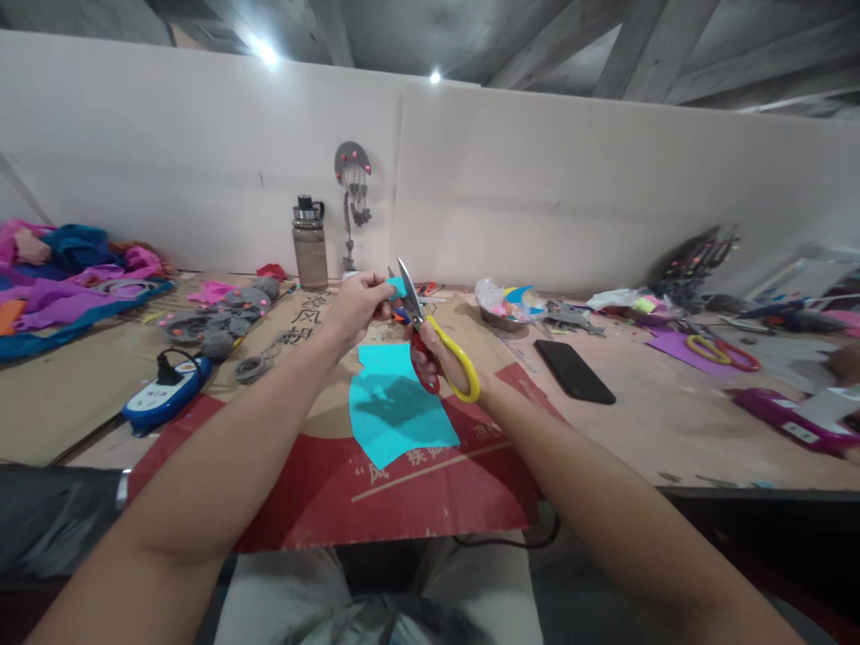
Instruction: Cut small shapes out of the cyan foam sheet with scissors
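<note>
Between the fingertips of my left hand [359, 309] is a small turquoise piece [396, 287], either felt or paper. My right hand [435, 354] grips a pair of scissors [411, 300] with one yellow and one red handle. Their blades point up and away from me, right beside the small piece; whether they touch it I cannot tell. Below both hands a larger turquoise sheet [396, 408] with uneven edges lies flat on a red and brown cardboard sheet [322, 502].
A water bottle [310, 246] stands by the back wall. On the left are a blue power strip [167, 394] and colourful fabric [73, 278]. To the right lie a black phone [574, 371], a bowl of scraps [509, 305], more scissors [707, 349] and a purple glue gun [793, 421].
</note>
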Tool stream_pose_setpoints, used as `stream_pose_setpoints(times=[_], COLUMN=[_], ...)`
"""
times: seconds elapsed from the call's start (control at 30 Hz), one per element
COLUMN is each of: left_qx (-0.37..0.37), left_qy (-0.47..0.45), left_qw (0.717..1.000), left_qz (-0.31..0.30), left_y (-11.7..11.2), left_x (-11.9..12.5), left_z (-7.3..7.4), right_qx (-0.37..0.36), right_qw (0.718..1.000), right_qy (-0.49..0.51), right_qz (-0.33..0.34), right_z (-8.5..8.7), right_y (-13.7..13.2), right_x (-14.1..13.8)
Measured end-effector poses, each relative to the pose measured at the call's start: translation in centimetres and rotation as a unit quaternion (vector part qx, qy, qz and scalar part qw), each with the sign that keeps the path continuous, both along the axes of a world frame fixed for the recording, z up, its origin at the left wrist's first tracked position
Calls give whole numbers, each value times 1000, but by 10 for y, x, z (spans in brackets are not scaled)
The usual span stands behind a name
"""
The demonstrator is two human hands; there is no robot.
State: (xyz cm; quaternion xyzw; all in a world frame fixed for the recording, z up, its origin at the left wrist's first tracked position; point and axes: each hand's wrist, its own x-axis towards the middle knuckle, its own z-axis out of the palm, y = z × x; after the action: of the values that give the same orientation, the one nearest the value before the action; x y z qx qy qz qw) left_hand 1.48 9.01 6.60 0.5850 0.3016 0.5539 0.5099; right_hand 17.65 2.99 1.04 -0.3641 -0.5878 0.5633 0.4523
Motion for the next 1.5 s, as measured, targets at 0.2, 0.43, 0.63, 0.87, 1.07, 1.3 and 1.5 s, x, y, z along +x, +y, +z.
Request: stream_pose_setpoints(times=[0.2,0.43,0.63,0.87,1.07,1.3,1.5], left_qx=[-7,-12,-9,-7,-11,-20,-31], left_qy=[7,4,5,7,4,-1,-5], left_qw=[1000,1000,1000,1000,1000,1000,999], left_qz=[5,1,0,2,3,-1,7], left_y=[2,2,0,0,-1,-2,-5], left_x=[-1,-1,-1,-1,-1,0,0], left_z=[-1,0,2,1,1,2,4], right_qx=[0,7,11,7,-4,-8,-10], right_qw=[1000,1000,1000,1000,1000,999,999], right_qy=[4,0,0,-12,-5,-4,-16], right_qz=[1,4,4,-11,-25,-32,-48], right_z=[-8,-11,-9,-7,-6,-4,-3], right_y=[9,11,8,6,5,3,3], right_x=[1,3,3,2,0,-1,-2])
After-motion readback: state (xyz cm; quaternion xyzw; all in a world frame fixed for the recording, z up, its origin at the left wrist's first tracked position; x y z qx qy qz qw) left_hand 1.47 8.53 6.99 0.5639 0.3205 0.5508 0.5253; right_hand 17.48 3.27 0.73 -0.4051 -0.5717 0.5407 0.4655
